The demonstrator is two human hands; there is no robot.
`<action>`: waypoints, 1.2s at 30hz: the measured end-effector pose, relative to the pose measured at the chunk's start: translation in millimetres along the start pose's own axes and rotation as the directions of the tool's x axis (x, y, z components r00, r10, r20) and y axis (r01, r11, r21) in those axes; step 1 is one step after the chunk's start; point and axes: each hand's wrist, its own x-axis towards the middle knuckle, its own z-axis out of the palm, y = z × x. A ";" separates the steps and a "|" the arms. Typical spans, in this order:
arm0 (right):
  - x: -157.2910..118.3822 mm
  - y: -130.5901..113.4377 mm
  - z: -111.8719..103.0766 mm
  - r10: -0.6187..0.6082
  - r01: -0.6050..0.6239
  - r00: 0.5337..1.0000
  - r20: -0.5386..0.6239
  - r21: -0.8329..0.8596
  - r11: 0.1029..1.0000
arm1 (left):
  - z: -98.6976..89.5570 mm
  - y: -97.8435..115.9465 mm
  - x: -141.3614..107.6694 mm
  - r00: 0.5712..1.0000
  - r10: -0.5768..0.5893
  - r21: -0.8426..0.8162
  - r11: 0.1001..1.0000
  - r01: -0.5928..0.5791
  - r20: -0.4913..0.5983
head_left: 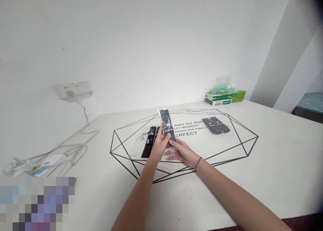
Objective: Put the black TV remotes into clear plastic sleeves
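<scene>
Centrally in the frame, your left hand (158,146) and right hand (186,153) clamp their fingers on the remote (167,122), seemingly working its wrapper (159,112); next calls for steady support.

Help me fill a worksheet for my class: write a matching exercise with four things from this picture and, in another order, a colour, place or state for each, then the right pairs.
Things
1. Held remote
2. Plug
3. Wrist cord
4. Stacked boxes

Descriptions
A. Red
B. Green and white
C. In the wall socket
D. Inside a clear plastic sleeve

Right pairs: 1-D, 2-C, 3-A, 4-B
</scene>
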 end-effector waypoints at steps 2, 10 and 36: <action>-0.1 0.2 2.1 0.084 -0.084 0.996 0.011 0.054 0.995 | 0.5 3.0 -0.5 0.999 0.026 -0.035 0.999 -0.027 -0.033; -0.3 3.3 2.3 0.121 -0.132 0.989 0.089 0.124 0.984 | -1.7 9.0 1.0 0.992 0.104 -0.161 0.980 -0.116 -0.077; -3.8 12.7 4.4 0.187 -0.185 0.981 0.043 -0.051 0.981 | -122.6 31.4 9.5 0.780 0.079 0.214 0.974 0.072 -0.621</action>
